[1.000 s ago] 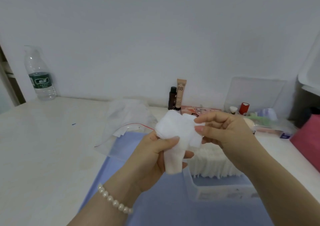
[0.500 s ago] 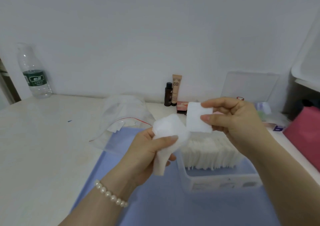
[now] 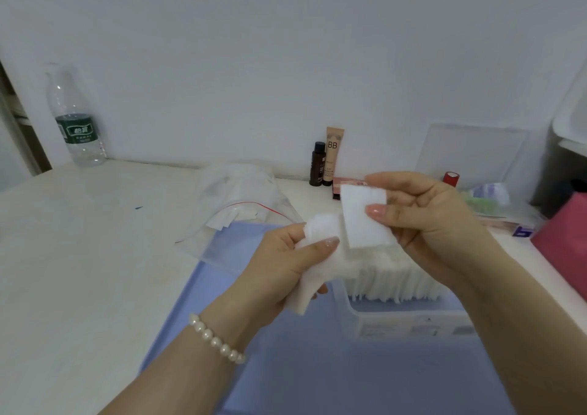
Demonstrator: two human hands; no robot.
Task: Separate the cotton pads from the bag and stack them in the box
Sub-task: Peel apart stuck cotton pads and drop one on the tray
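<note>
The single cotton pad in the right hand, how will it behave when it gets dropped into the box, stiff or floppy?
Probably fairly flat-keeping but soft: the single cotton pad, pinched by the right hand, holds its square shape. It looks very light, so it may drift. The pads in the box stand on edge, suggesting some stiffness.

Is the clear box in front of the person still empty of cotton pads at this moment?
No, the clear box already holds a row of cotton pads standing on edge.

A single white square pad (image 3: 362, 216) is pinched in the right grip (image 3: 425, 221), a crumpled wad (image 3: 317, 256) in the left grip (image 3: 279, 275), above the clear box (image 3: 409, 325) of upright pads, the bag (image 3: 241, 205) lying beyond.
</note>
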